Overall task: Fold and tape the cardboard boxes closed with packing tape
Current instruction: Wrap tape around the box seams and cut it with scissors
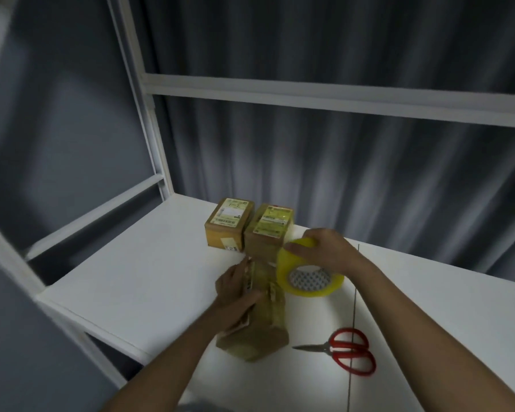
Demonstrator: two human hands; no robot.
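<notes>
Both bare forearms reach forward from the lower edge of the view, converging toward the middle. Left hand lies palm down, fingers straight and close together, pointing away from the body, thumb stretched out to the right; it presses flat on the cardboard box. Right hand sits higher and farther out, wrist bent inward, fingers curled over the top of the tape roll and thumb set on its near face, gripping it; some motion blur at the fingertips.
</notes>
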